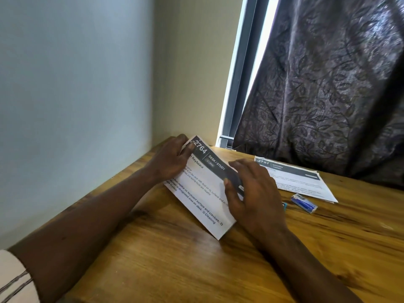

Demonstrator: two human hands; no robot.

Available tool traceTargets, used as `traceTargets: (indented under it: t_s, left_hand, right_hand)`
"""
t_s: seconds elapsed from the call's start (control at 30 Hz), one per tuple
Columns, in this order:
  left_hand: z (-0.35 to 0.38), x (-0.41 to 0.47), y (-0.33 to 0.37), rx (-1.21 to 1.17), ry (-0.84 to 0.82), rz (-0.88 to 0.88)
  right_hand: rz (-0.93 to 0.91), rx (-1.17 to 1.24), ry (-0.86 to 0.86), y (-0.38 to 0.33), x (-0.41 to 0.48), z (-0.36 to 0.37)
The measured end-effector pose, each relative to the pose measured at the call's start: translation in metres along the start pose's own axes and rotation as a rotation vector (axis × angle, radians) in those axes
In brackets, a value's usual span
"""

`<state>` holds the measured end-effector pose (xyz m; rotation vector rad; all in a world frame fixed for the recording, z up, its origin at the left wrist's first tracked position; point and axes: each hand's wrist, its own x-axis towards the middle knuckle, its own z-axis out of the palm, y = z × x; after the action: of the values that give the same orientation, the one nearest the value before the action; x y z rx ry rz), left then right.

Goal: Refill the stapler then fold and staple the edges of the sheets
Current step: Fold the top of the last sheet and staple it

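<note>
Head view: one picture, looking down at both hands over the table (175, 263).
Task's thing: the folded sheet (203, 195) is in the middle, held up a little, with its near corner low by the wood.
Long way of the sheet: it runs from far left to near right, with the dark band along its top edge.
Left grip: the left hand (168, 162) pinches the far left corner, thumb on the printed side.
Right grip: the right hand (253, 193) holds the right end, thumb on the front and fingers bent over the dark band.
Other sheets: a stack of sheets (306, 182) lies flat to the right, near the curtain (328, 84).
Staple box: a small blue box (303, 203) lies by that stack, right of the right hand.
Blue bit (284, 205): it peeks out just past the right hand; it may be the stapler, but I cannot tell.
Nearer hand: the right hand is closer to the box and the blue bit, so I think it should reach for them.
Step now: it looks like folding or pressing the top edge; no staple shows in it.
</note>
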<state>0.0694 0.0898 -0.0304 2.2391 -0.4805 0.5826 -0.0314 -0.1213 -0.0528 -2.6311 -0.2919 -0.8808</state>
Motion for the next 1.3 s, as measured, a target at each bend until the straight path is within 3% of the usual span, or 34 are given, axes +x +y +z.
traceTargets:
  t_s: [0.3, 0.43, 0.6, 0.73, 0.83, 0.93, 1.07, 1.17, 1.3]
  left_hand:
    - [-0.002, -0.006, 0.012, 0.022, 0.152, 0.148]
    - [-0.014, 0.001, 0.003, -0.038, 0.215, 0.101]
    - [-0.029, 0.002, 0.000, -0.313, -0.047, 0.133]
    - [-0.016, -0.007, 0.014, -0.394, -0.275, 0.180]
    - [0.007, -0.016, 0.023, -0.411, -0.389, 0.178]
    - [0.025, -0.023, 0.031, -0.357, -0.456, 0.186]
    - [0.037, -0.022, 0.034, -0.181, -0.401, 0.191]
    - [0.050, -0.012, 0.039, -0.103, -0.415, 0.219]
    - [0.072, 0.010, 0.061, -0.082, -0.608, 0.207]
  right_hand:
    - [0.161, 0.222, -0.034, 0.004, -0.004, 0.001]
    - [0.195, 0.351, -0.041, 0.003, -0.003, 0.000]
    - [0.258, 0.626, -0.062, -0.002, -0.003, -0.017]
    - [0.446, 1.008, -0.394, 0.005, 0.004, -0.031]
    - [0.452, 1.000, -0.548, 0.017, 0.005, -0.032]
    - [0.470, 0.902, -0.563, 0.030, 0.006, -0.033]
    - [0.449, 0.609, -0.676, 0.051, 0.011, -0.046]
    - [0.469, 0.536, -0.732, 0.059, 0.011, -0.054]
    - [0.459, 0.500, -0.791, 0.062, 0.012, -0.057]
